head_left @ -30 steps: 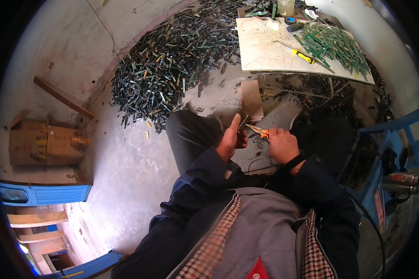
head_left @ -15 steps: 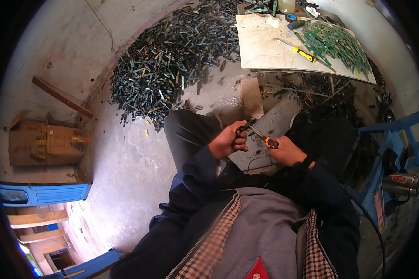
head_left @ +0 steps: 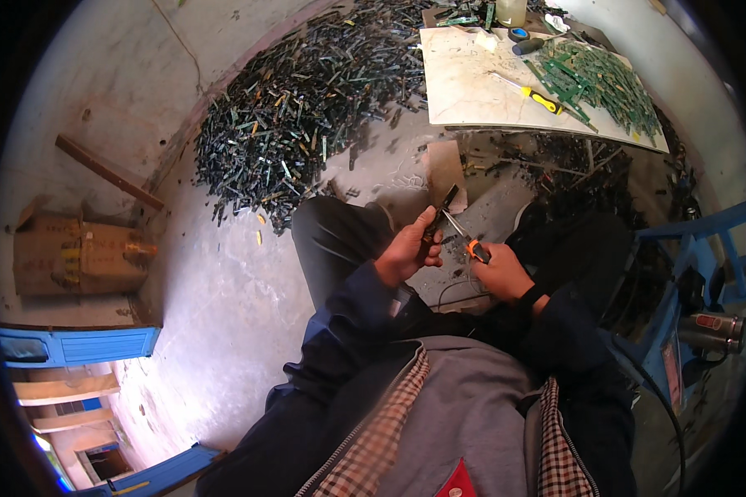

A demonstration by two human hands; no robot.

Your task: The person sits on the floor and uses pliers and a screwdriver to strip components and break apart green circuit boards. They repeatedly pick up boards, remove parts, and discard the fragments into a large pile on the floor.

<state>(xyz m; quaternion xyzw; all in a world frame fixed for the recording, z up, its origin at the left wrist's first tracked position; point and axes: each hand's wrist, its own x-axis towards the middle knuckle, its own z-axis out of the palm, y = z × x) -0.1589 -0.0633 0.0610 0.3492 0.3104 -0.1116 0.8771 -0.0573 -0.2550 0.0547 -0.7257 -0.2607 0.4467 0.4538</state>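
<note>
Between the thumb and fingers of my left hand (head_left: 408,250) is a narrow black strip (head_left: 450,195), its far end pointing up and to the right. My left hand is closed round its lower part, which the fingers hide. My right hand (head_left: 504,272) is wrapped round the handle of an orange-and-black-handled tool (head_left: 476,249) with a slim metal end. That end points up and left and meets or nearly meets the strip beside my left thumb; contact cannot be made out. Both hands are over the grey board between my knees.
A large heap of dark strips (head_left: 307,108) covers the floor at the far left. On a pale board (head_left: 464,91) at the far right lie green strips (head_left: 601,83) and a yellow-and-black screwdriver (head_left: 542,100). A cardboard box (head_left: 83,257) stands left; a blue stool (head_left: 663,331) stands right.
The black strip now sticks out farther above my left hand. The tool in my right hand has shifted slightly left and points more steeply upward.
</note>
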